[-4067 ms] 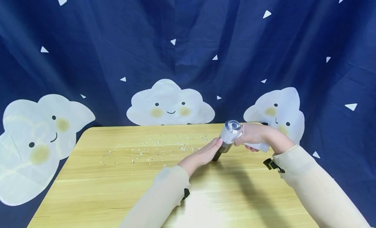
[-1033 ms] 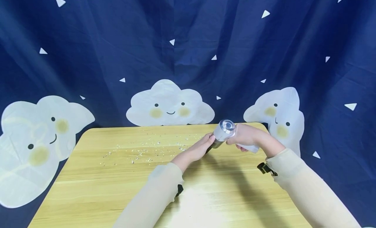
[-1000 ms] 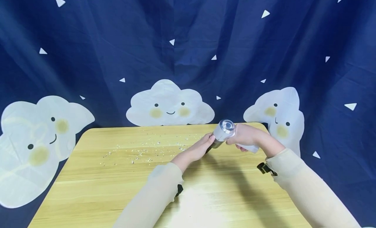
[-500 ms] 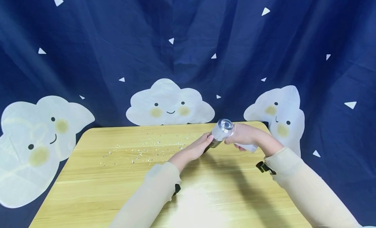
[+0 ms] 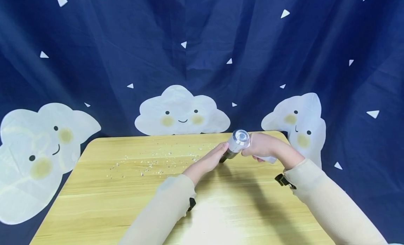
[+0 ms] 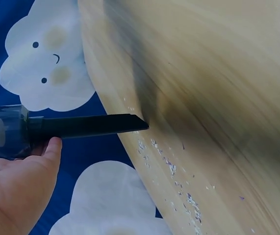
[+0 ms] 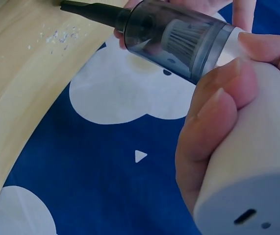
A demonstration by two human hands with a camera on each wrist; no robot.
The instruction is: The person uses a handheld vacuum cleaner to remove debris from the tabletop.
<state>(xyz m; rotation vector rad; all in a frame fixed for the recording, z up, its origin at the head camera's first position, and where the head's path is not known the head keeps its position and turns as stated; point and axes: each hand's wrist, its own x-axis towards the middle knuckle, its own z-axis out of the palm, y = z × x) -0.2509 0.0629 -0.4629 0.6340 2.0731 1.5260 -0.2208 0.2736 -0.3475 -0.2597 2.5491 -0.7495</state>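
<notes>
Your right hand is wrapped round the grip of the handheld vacuum, held over the table's far right; your left hand steadies the barrel w/ fingers lying along it. Nozzle seems to hover just short of the crumbs, tho the wrist view is blurred. Come in too steep or fast and you'll scatter bits off the edge, or twist the nozzle loose.

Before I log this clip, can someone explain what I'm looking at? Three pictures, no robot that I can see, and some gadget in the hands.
There is no machine: a person works with two bare hands, wearing one camera on the head and one on each wrist. The wide picture is the head view; the two close-ups come from the wrists. The right hand grips the white handle of a small handheld vacuum with a smoky clear dust cup. The left hand touches the cup from below. The vacuum's slim black nozzle points at the light wooden table, close to a band of small pale crumbs. Behind hangs a dark blue cloth with white clouds.
</notes>
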